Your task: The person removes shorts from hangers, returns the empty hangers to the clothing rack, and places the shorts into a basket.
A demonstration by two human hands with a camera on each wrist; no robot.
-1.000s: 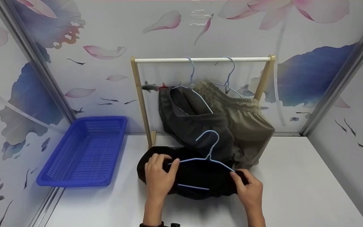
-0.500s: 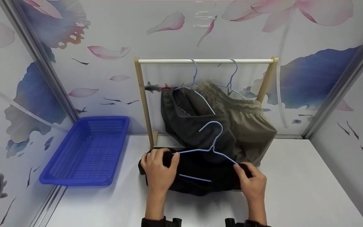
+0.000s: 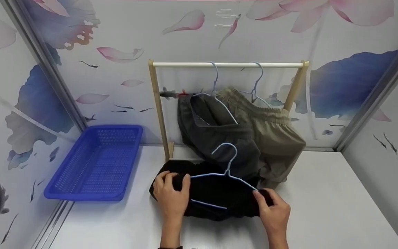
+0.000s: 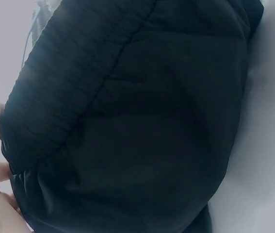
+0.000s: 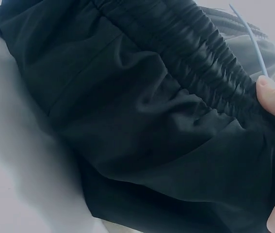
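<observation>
Black shorts [image 3: 216,193] with a gathered elastic waistband [image 5: 176,48] are held up in front of the rack, waist opening upward. A light blue wire hanger [image 3: 227,172] sits inside the waist, its hook sticking up above the opening. My left hand [image 3: 172,199] grips the waistband at the left, thumb on the inner side, near the hanger's left arm. On the right, my right hand [image 3: 275,211] pinches the waistband, its thumb by the hanger's right end. Both hanger ends are hidden. In the left wrist view the black cloth [image 4: 142,121] fills most of the picture.
Behind stands a small rack with a white rail [image 3: 181,65] and wooden legs. Dark grey shorts [image 3: 219,138] and khaki shorts [image 3: 275,131] hang from it on blue hangers. A blue plastic basket [image 3: 124,173] is at the left on the white table [image 3: 330,207].
The black shorts and hanger rose slightly in the head view, then came back down. The hook now leans further left. Both hands keep their hold on the waistband.
</observation>
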